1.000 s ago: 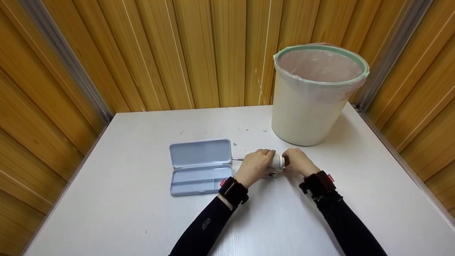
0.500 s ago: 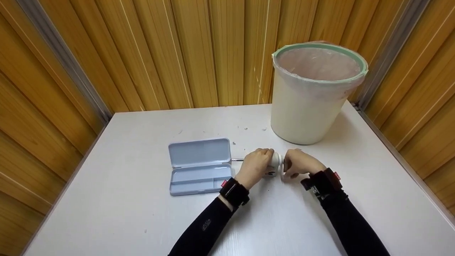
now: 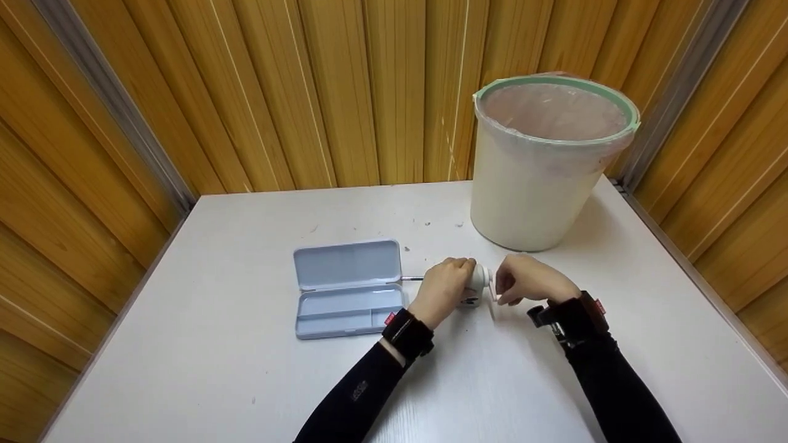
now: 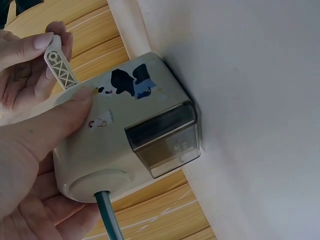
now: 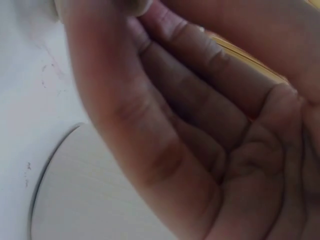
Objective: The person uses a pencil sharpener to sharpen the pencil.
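A white crank pencil sharpener (image 4: pixel 112 135) with cartoon stickers lies on the table, gripped by my left hand (image 3: pixel 442 288). In the left wrist view my left thumb lies over its body, the fingers on the far side. Its clear shavings drawer (image 4: pixel 167 145) faces outward. A green and silver pencil (image 4: pixel 108 215) sticks out of the round opening; in the head view it points left, towards the pencil case. My right hand (image 3: pixel 532 280) pinches the end of the crank handle (image 4: pixel 61 67) between thumb and fingers. The right wrist view shows mostly curled fingers (image 5: pixel 135 115).
A light blue pencil case (image 3: pixel 348 323) lies with its lid up, left of the sharpener. A cream bin (image 3: pixel 523 197) with a green rim and a plastic liner stands at the back right. Small dark scraps (image 3: pixel 427 224) lie on the white table (image 3: pixel 215 320).
My right hand has swung the crank round from behind its fingers to pointing down towards me, its wrist shifting right. My left hand and the sharpener stay in place.
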{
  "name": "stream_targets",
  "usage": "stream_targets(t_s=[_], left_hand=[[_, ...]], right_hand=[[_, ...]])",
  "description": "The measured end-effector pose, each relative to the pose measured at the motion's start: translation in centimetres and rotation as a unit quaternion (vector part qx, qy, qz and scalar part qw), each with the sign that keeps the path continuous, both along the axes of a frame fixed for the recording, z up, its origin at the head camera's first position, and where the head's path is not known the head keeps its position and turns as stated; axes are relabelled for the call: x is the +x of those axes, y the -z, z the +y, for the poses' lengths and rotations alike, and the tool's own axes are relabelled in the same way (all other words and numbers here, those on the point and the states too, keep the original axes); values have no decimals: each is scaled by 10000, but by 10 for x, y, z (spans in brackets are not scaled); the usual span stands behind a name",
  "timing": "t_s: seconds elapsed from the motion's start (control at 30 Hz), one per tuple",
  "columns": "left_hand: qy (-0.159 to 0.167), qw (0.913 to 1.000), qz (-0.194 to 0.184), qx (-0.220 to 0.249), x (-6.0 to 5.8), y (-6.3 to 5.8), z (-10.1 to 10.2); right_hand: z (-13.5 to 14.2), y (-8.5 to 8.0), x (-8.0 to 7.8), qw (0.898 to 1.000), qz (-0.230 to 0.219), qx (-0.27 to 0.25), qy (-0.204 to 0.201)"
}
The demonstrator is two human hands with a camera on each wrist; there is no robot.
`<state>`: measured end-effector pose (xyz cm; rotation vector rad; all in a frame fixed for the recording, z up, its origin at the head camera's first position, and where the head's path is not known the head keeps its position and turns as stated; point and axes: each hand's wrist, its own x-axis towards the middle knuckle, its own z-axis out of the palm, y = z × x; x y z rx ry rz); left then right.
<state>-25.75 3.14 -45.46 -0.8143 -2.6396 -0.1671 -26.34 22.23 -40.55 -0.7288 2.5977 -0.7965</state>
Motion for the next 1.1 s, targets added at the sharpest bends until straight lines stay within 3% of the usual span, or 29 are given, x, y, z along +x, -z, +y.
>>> stream_targets(t_s=[0.3, 0.73, 1.1], left_hand=[[58, 9999, 106, -82, -2, 1, 2], [264, 9975, 517, -414, -8, 4, -2], [147, 9991, 102, -376, -6, -2, -1]], right_hand=[[8, -8, 1, 9983, 470, -306, -158], [5, -12, -1, 9889, 1138, -671, 677], [-2, -6, -5, 9730, 1700, -950, 1236]])
